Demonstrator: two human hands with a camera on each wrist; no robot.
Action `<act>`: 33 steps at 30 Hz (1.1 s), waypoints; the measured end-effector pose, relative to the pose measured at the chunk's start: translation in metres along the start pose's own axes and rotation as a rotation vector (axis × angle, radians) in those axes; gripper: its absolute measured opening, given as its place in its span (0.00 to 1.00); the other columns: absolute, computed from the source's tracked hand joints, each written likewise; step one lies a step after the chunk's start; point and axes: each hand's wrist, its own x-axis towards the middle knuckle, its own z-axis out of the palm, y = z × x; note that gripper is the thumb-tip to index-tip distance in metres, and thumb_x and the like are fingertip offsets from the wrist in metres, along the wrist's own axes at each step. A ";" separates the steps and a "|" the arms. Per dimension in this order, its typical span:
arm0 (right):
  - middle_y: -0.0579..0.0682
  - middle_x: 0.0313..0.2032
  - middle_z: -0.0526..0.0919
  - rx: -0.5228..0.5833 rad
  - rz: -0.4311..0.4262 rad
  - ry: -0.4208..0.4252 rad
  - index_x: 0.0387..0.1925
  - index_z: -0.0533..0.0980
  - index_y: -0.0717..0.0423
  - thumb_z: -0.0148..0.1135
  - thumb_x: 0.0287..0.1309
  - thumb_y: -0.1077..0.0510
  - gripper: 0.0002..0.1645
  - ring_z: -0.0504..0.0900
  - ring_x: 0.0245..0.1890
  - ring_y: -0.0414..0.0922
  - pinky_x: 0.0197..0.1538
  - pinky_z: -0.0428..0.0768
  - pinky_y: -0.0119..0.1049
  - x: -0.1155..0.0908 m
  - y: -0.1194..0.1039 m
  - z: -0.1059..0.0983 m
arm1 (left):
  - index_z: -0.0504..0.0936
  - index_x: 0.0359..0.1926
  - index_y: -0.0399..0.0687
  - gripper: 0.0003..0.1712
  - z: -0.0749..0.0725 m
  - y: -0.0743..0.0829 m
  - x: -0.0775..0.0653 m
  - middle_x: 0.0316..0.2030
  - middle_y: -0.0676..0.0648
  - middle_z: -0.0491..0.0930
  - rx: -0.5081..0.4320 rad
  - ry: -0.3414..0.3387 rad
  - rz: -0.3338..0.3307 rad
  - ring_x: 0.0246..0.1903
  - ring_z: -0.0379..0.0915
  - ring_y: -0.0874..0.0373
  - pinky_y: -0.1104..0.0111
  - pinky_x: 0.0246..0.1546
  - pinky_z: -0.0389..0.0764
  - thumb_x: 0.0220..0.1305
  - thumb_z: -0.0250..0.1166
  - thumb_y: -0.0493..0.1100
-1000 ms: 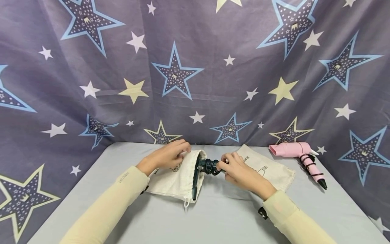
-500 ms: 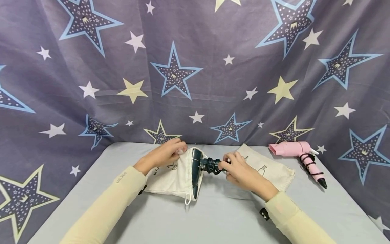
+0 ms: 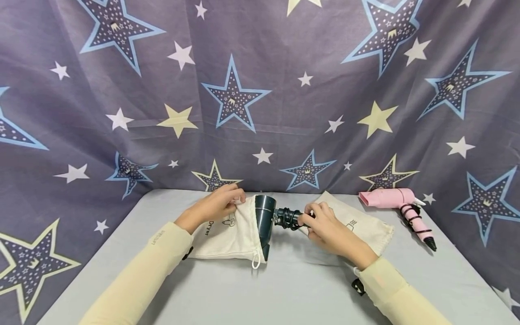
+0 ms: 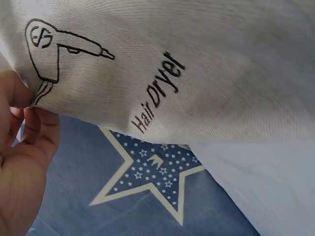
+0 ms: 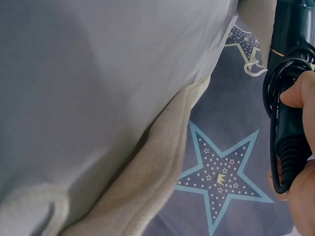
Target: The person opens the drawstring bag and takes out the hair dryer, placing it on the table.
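A dark teal hair dryer lies at the mouth of a cream cloth bag, its barrel partly outside; the rest is hidden by the cloth. My left hand pinches the bag's upper edge. Beside a printed dryer drawing and the words "Hair Dryer", the left wrist view shows those fingers on the cloth. With my right hand I grip the dryer's handle, which has black cord wound round it.
Behind my right hand lies a second cream bag, printed like the first. A pink hair dryer with cord wrapped on its handle lies at the table's back right. A star-patterned curtain hangs behind the grey-covered table.
My right hand has moved slightly right with the teal dryer, and more of its barrel shows outside the bag. My left hand has shifted a little left, still holding the bag's edge.
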 end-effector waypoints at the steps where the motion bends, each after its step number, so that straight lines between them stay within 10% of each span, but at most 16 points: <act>1: 0.51 0.47 0.70 0.000 -0.001 -0.001 0.49 0.74 0.46 0.57 0.51 0.69 0.24 0.66 0.42 0.49 0.41 0.70 0.43 0.000 0.000 0.000 | 0.78 0.42 0.52 0.21 0.001 0.001 0.001 0.33 0.53 0.70 0.008 -0.006 0.005 0.34 0.64 0.58 0.64 0.38 0.70 0.52 0.60 0.24; 14: 0.51 0.45 0.71 0.004 -0.011 0.017 0.48 0.74 0.47 0.55 0.49 0.69 0.23 0.66 0.41 0.49 0.42 0.70 0.44 0.002 0.003 0.002 | 0.77 0.49 0.48 0.20 0.013 0.026 -0.005 0.43 0.51 0.74 0.224 0.120 0.133 0.39 0.65 0.54 0.62 0.42 0.71 0.51 0.61 0.35; 33: 0.50 0.45 0.70 0.013 0.021 0.004 0.47 0.74 0.47 0.57 0.50 0.69 0.23 0.66 0.42 0.49 0.43 0.69 0.44 -0.001 0.009 0.003 | 0.78 0.52 0.50 0.23 0.024 0.087 -0.027 0.49 0.51 0.73 0.188 0.012 0.354 0.46 0.68 0.58 0.67 0.49 0.75 0.58 0.72 0.52</act>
